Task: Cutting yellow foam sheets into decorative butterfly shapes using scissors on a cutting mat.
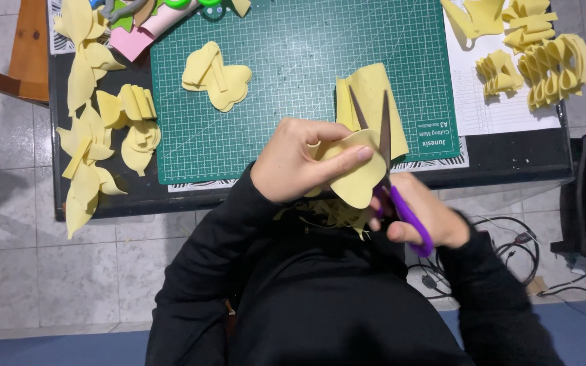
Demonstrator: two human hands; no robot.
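Observation:
My left hand pinches a rounded piece of yellow foam sheet above my lap, thumb on top. My right hand grips purple-handled scissors; their dark blades stand apart and point away from me, along the foam piece's right edge. Yellow offcuts lie on my black clothing just below the foam. A folded yellow foam sheet rests on the green cutting mat right behind the blades.
A cut yellow foam shape lies mid-mat. Several yellow cut-outs are piled left of the mat, and folded yellow pieces sit on paper at the right. Pink foam lies top left. Cables trail on the tiled floor.

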